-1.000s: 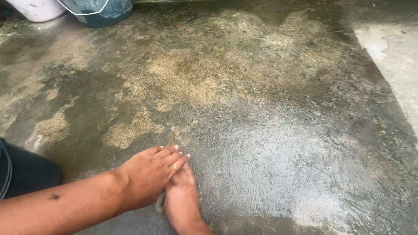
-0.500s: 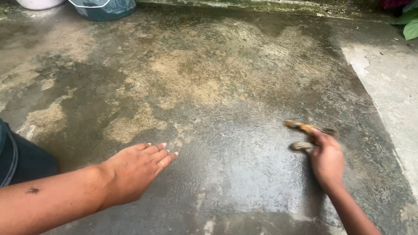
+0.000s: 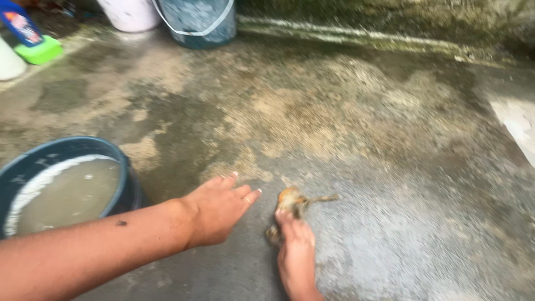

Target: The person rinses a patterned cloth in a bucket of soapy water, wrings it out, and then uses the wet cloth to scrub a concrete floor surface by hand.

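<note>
The right hand [image 3: 295,251] grips a blurred brown scrubbing brush [image 3: 292,203] on the wet mottled concrete floor [image 3: 390,167]; the left hand [image 3: 220,209] lies flat, fingers together, beside a dark blue bucket of murky water [image 3: 61,187]

Wet concrete floor [image 3: 390,167], stained. Left hand [image 3: 220,209] laid flat on it; small brush [image 3: 290,203] gripped by right hand [image 3: 295,253]. Bucket of murky water [image 3: 61,184] placed just beside the left forearm.

Blue bottle [image 3: 21,23] with red-white label, top-left corner, behind green sponge [image 3: 39,50].
</note>
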